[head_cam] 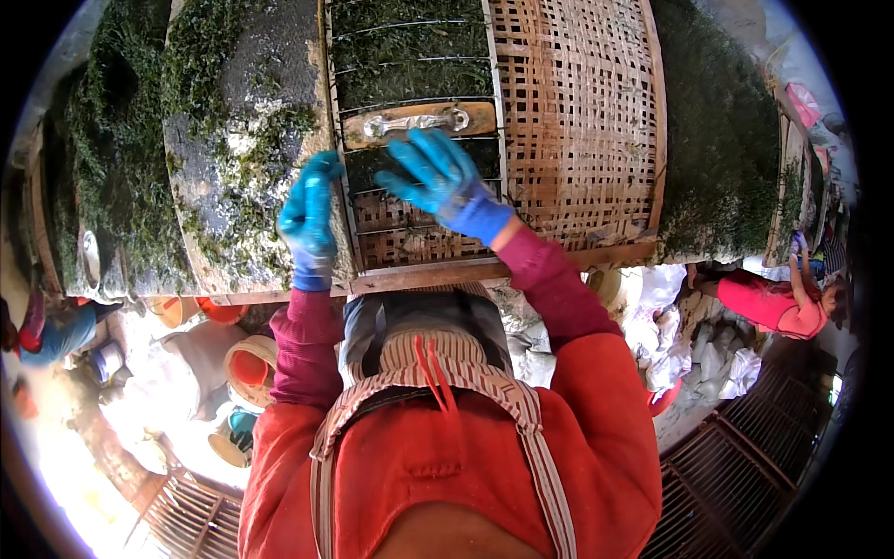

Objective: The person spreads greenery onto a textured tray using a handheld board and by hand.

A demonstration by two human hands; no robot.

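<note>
My left hand [309,209], in a teal and blue rubber-coated glove, is over the left edge of a wire-strung frame, fingers curled; whether it pinches anything is unclear. My right hand [434,180], gloved alike, is spread, palm down, just below a wooden block with a metal handle [419,124], which lies across the frame. The fingertips come close to the block. Dark green plant matter [412,77], like seaweed or moss, fills the frame's upper part. Woven bamboo lattice [419,241] shows through its lower part. To the right lies a woven bamboo mat [580,126] with green bits on it.
Loose green matter [265,140] covers the worktop at left, and a darker layer [719,140] lies at right. A wooden rail [433,276] edges the table. Below stand buckets [251,370] and white bags [656,328]. Other people [768,300] are at both far sides.
</note>
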